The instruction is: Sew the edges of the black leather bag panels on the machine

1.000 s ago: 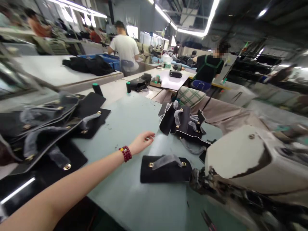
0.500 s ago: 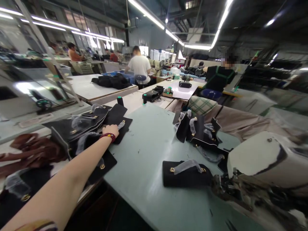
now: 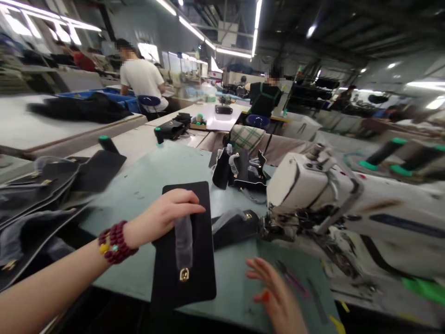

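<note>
My left hand (image 3: 170, 211), with a dark red bead bracelet on its wrist, grips a black bag panel (image 3: 203, 264) near its upper end. The panel has a plastic-wrapped handle and a gold buckle, and it is over the front of the green-grey table (image 3: 142, 266). Low on the right, my right hand (image 3: 273, 287) has its fingers apart and holds nothing; something orange shows on one finger. A second black panel with a wrapped handle (image 3: 239, 227) lies behind the held one, beside the sewing machine (image 3: 313, 185).
Stacked black panels (image 3: 45, 185) lie at the left. More panels (image 3: 245, 169) stand at the table's back. Purple-handled snips (image 3: 295, 280) lie right of my right hand. Thread spools (image 3: 385, 153) are at the far right. Two people sit at benches ahead.
My left hand has brought a black panel from the left stack over to the front of the table. My right hand has come into view. The camera has turned right.
</note>
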`<action>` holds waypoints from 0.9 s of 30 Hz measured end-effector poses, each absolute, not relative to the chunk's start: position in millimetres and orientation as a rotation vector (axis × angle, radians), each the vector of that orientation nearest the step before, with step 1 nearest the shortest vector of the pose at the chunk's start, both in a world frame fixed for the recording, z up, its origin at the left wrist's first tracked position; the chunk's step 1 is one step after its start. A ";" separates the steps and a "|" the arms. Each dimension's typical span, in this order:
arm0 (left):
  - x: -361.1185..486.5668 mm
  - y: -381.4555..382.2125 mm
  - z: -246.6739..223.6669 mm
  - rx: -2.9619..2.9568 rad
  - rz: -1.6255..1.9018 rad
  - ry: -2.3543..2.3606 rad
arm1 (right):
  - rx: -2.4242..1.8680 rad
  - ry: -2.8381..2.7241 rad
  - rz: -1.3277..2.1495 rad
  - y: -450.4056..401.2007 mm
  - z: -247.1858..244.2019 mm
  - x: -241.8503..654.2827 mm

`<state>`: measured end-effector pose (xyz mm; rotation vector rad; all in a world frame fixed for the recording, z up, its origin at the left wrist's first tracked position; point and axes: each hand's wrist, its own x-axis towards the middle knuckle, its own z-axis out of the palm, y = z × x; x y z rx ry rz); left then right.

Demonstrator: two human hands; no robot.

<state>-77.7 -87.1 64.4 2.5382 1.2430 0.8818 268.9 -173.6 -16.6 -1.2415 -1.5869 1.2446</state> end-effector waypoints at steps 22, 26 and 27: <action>78.5 -120.2 -51.0 0.414 0.946 1.200 | -1.287 -1.381 1.128 -114.6 -34.5 247.0; 73.0 -100.8 -51.2 0.438 1.005 1.237 | -1.326 -1.341 1.334 -121.2 -40.5 259.6; 71.9 -96.1 -52.3 0.448 1.012 1.237 | -1.334 -1.313 1.381 -122.9 -42.0 261.5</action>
